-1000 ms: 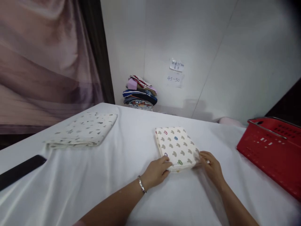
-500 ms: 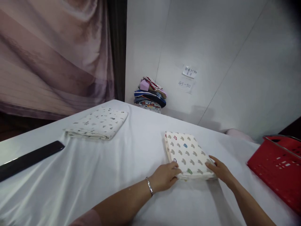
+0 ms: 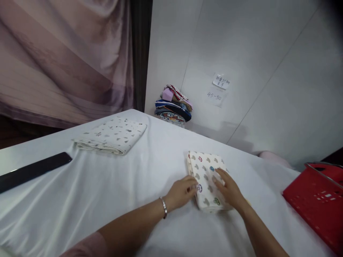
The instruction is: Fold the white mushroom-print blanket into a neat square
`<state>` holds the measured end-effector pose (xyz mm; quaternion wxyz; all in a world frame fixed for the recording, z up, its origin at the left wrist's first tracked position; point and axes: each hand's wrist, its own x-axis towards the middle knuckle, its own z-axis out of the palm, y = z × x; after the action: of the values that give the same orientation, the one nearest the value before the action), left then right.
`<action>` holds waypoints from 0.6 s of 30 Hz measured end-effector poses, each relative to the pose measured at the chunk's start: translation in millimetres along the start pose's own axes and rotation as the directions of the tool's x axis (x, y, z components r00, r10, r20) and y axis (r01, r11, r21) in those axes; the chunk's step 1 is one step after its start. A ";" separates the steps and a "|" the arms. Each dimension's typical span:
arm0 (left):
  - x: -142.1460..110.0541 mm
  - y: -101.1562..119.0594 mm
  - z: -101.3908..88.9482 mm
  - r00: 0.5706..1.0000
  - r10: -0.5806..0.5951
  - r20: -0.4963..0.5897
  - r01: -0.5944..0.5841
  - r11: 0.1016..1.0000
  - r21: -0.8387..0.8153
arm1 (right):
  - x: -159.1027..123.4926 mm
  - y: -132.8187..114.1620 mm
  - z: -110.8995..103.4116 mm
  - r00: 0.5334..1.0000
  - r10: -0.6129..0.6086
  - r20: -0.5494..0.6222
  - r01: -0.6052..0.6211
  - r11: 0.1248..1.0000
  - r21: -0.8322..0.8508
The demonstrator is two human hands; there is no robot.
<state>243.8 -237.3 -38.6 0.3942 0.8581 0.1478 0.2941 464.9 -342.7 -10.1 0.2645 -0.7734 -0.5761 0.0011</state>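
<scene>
A folded cream cloth [image 3: 205, 178] with grey and coloured mushroom prints lies on the white-covered table. At its left edge, my left hand [image 3: 182, 192] has bent fingers closed on the side of the fold, the fingertips slightly blurred. My right hand [image 3: 229, 189] rests over the right part of the cloth, fingers stretched and apart on its top. Some of the print is covered by that hand. Farther left on the table is a second folded cloth [image 3: 112, 135], white with small grey motifs, touched by neither hand.
A red basket [image 3: 313, 203] with a metal handle stands at the right. A long black flat object [image 3: 34, 171] lies at the left. Behind the table, a stack of folded fabrics [image 3: 174, 107] sits by the wall, and a pinkish curtain [image 3: 66, 64] hangs at the left.
My right hand has moved from the cloth's right corner inward onto its top. My left hand has shifted up along the left edge. The camera view has turned left.
</scene>
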 end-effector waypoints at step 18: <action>129.0 -82.4 -4.3 0.839 -0.502 -0.212 0.485 0.865 -0.128 | -33.3 -56.3 69.4 0.951 -0.223 0.214 0.286 0.898 -0.334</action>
<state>340.4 -119.0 -49.3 0.4653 0.7355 0.3996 0.2881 382.3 -333.1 -56.8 0.0655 -0.7236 -0.6832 -0.0732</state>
